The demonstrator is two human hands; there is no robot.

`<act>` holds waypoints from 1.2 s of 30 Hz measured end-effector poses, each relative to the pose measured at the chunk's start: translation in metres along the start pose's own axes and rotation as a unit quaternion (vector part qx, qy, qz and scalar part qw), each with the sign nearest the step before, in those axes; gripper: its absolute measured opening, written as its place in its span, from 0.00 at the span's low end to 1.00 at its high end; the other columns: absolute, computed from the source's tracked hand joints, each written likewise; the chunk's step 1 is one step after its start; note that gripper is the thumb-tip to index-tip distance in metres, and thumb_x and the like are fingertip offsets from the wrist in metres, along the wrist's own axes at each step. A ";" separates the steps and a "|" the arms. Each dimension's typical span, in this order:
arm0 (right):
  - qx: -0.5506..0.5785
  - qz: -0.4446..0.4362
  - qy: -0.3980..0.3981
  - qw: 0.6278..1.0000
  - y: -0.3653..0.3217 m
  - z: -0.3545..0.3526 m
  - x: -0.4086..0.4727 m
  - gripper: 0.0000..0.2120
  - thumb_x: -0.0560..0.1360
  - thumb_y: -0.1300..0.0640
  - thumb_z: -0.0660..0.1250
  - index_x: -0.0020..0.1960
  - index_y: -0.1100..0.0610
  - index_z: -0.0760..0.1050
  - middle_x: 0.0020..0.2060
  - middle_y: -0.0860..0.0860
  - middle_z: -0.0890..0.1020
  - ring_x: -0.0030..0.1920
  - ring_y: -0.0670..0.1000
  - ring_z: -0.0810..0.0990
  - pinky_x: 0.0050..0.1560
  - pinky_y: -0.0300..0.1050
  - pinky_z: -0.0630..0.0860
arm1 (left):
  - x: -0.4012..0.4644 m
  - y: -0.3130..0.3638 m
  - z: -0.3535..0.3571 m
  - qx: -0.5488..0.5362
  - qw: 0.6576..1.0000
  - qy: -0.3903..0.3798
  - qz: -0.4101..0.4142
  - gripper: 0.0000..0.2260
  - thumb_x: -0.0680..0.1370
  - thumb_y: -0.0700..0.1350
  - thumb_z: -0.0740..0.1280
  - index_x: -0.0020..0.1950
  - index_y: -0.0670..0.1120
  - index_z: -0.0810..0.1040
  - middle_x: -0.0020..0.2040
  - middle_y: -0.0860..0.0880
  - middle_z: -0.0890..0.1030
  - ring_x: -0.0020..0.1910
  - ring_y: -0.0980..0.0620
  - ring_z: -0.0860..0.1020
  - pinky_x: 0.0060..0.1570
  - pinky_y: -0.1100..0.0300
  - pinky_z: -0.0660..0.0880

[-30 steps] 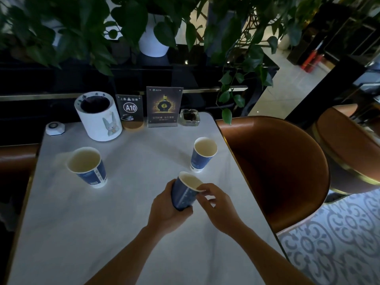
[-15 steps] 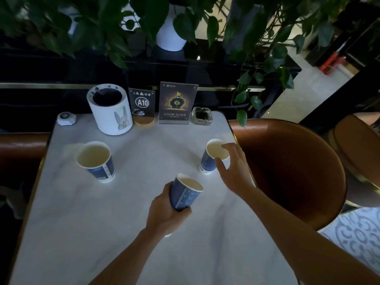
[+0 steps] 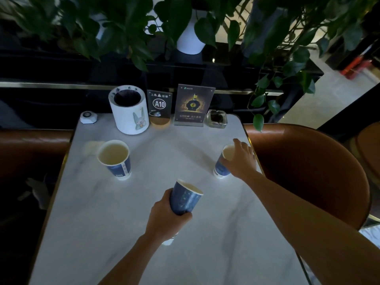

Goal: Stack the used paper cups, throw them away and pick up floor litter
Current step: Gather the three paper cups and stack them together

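Left hand (image 3: 164, 214): grips tilted blue paper cup (image 3: 186, 197).
Right hand (image 3: 240, 159): fingers closing round blue table-edge cup (image 3: 223, 163).
Third cup (image 3: 115, 159): stands apart, left.
Risk: edge cup may tip off.

Single head-worn view: aimed forward and down at close range over the marble table (image 3: 127, 233), plants beyond.

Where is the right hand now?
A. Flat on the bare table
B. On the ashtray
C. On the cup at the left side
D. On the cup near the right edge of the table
D: the right hand wraps the cup standing near the right table edge.
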State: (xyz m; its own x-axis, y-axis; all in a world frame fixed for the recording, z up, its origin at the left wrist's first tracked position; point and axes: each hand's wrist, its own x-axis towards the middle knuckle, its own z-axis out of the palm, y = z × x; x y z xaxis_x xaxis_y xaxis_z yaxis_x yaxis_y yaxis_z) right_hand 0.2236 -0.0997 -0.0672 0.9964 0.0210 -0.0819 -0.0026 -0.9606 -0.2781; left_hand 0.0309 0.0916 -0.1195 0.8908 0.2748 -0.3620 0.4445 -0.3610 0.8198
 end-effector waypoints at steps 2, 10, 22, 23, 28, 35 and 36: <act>0.011 -0.002 -0.014 1.000 0.003 0.000 -0.004 0.37 0.69 0.46 0.73 0.72 0.52 0.59 0.68 0.56 0.68 0.68 0.60 0.66 0.64 0.60 0.70 | -0.002 -0.001 -0.004 0.005 1.000 -0.003 0.002 0.18 0.61 0.51 0.74 0.47 0.56 0.72 0.32 0.51 0.83 0.27 0.53 0.81 0.28 0.57 0.79; 0.110 -0.011 0.001 0.994 0.012 -0.004 -0.034 0.37 0.66 0.51 0.76 0.70 0.51 0.63 0.66 0.55 0.69 0.65 0.58 0.68 0.60 0.53 0.72 | -0.022 0.001 -0.014 0.004 1.000 -0.024 0.013 0.17 0.61 0.50 0.75 0.46 0.55 0.73 0.34 0.52 0.83 0.30 0.55 0.81 0.26 0.67 0.74; 0.395 -0.021 -0.009 0.918 0.009 -0.045 -0.123 0.17 0.71 0.51 0.73 0.59 0.49 0.76 0.54 0.48 0.81 0.55 0.49 0.79 0.45 0.36 0.75 | -0.076 -0.012 -0.023 -0.024 0.995 -0.094 0.006 0.22 0.61 0.50 0.78 0.50 0.54 0.75 0.42 0.52 0.85 0.37 0.55 0.84 0.34 0.64 0.78; 0.404 -0.024 -0.010 0.914 0.008 -0.047 -0.130 0.16 0.72 0.51 0.72 0.59 0.49 0.76 0.53 0.47 0.81 0.55 0.49 0.80 0.44 0.35 0.75 | -0.080 -0.014 -0.025 -0.025 0.995 -0.099 0.006 0.22 0.61 0.51 0.78 0.51 0.55 0.75 0.43 0.52 0.85 0.38 0.55 0.85 0.36 0.62 0.80; 0.413 -0.057 -0.024 0.908 0.007 -0.052 -0.154 0.19 0.74 0.51 0.70 0.63 0.53 0.76 0.54 0.48 0.81 0.54 0.45 0.80 0.39 0.27 0.76 | -0.097 -0.019 -0.030 -0.027 0.990 -0.141 0.012 0.25 0.61 0.54 0.79 0.54 0.56 0.76 0.45 0.52 0.86 0.40 0.56 0.86 0.42 0.58 0.83; 0.453 -0.093 -0.061 0.884 0.005 -0.057 -0.173 0.11 0.76 0.55 0.68 0.58 0.47 0.77 0.54 0.46 0.82 0.54 0.45 0.81 0.45 0.31 0.78 | -0.113 -0.026 -0.041 -0.049 0.985 -0.163 0.005 0.24 0.63 0.56 0.80 0.55 0.55 0.77 0.47 0.52 0.87 0.42 0.56 0.86 0.47 0.53 0.84; 0.452 -0.097 -0.065 0.884 0.004 -0.056 -0.174 0.11 0.76 0.55 0.67 0.58 0.46 0.77 0.53 0.45 0.82 0.54 0.44 0.81 0.45 0.31 0.78 | -0.115 -0.027 -0.043 -0.052 0.985 -0.165 0.006 0.24 0.63 0.57 0.80 0.55 0.55 0.77 0.48 0.52 0.87 0.42 0.56 0.86 0.48 0.51 0.84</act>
State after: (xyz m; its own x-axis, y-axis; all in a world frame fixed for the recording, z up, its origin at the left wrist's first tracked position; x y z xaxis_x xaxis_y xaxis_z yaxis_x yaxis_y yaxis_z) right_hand 0.0549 -0.1230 0.0000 0.9675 0.2495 -0.0412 0.0426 -0.3214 -0.9460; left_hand -0.0877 0.1077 -0.0805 0.8855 -0.0397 -0.4629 0.4374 -0.2648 0.8594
